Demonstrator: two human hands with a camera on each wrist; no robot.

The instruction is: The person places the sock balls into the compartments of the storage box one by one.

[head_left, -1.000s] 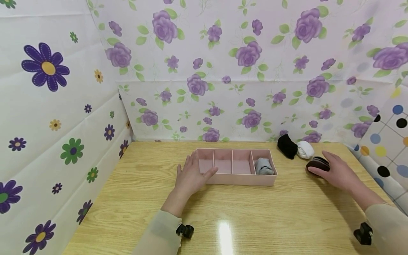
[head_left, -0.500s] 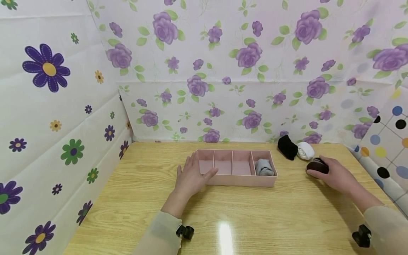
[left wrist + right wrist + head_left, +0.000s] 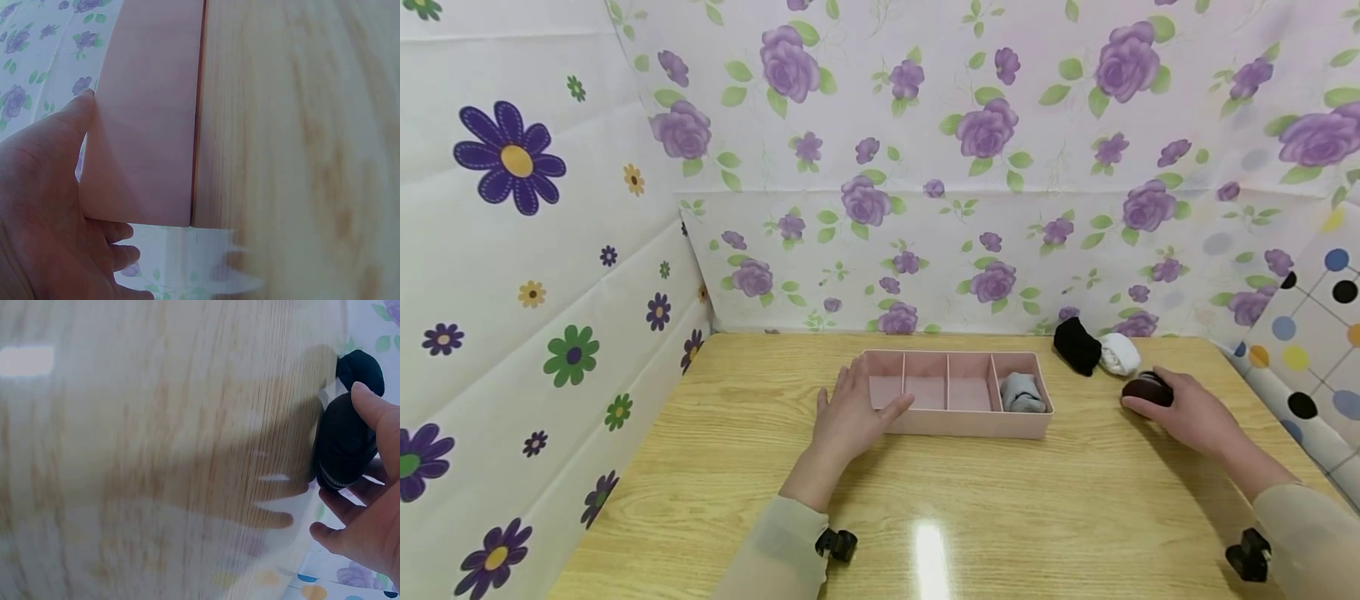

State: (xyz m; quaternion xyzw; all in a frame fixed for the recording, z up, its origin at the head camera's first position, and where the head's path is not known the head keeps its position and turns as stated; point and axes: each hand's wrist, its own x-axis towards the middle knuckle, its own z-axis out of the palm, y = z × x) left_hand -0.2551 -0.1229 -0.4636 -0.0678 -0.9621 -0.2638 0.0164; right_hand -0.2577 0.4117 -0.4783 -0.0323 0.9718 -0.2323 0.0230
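In the head view, a pink box with a row of compartments stands on the table, a rolled grey sock in its rightmost one. My left hand rests at the box's left end. Its fingers lie along the end wall, while the thumb touches the front rim in the left wrist view. Over at the right, my right hand holds a rolled dark brown sock low at the table. The right wrist view shows its thumb on one side of the sock and fingers round the other.
A rolled black sock and a rolled white sock lie near the table's back edge, just beyond my right hand. Flower-patterned sheets rise behind and at the left of the wooden table; a dotted sheet borders the right.
My right hand's fingers have come down and closed round the brown sock, covering more of it. The left hand and the box stay where they were.
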